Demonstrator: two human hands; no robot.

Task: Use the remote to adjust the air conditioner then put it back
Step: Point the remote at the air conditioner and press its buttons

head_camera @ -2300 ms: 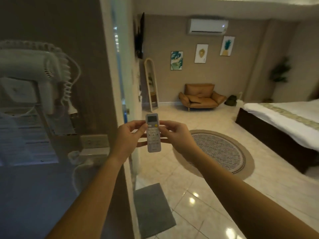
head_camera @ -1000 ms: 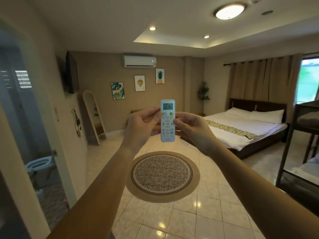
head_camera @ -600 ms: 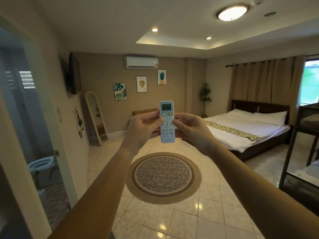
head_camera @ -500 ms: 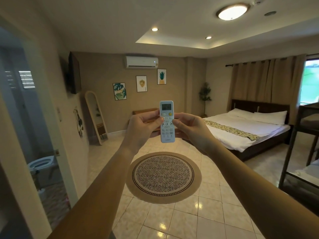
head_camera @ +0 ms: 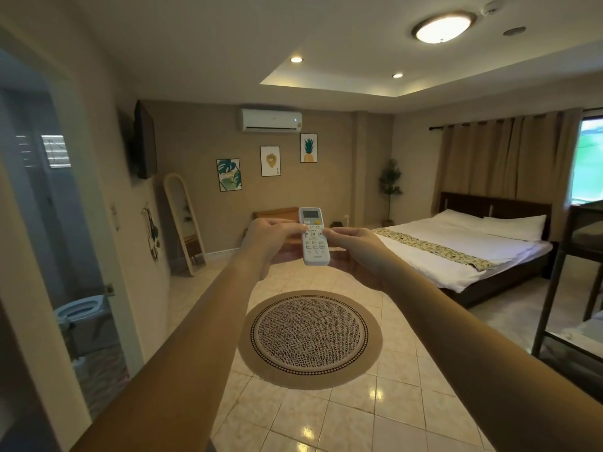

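A white remote (head_camera: 313, 236) with a small screen on top stands upright in front of me, held at arm's length between both hands. My left hand (head_camera: 270, 241) grips its left side, thumb resting on the upper buttons. My right hand (head_camera: 354, 247) holds the right side, thumb tip on the buttons near the middle. High on the far wall hangs the white air conditioner (head_camera: 271, 120), straight above the remote, with a small light on its right end.
A round woven rug (head_camera: 310, 336) lies on the tiled floor below my arms. A bed (head_camera: 463, 252) stands at right, a bunk frame (head_camera: 574, 288) at far right. A bathroom doorway (head_camera: 62, 256) opens at left, with a leaning mirror (head_camera: 184, 223) beyond.
I turned from the bathroom mirror to face the bedroom. In the last half second both thumbs shifted onto the remote's buttons and the remote tipped slightly; it stays pointed towards the air conditioner.
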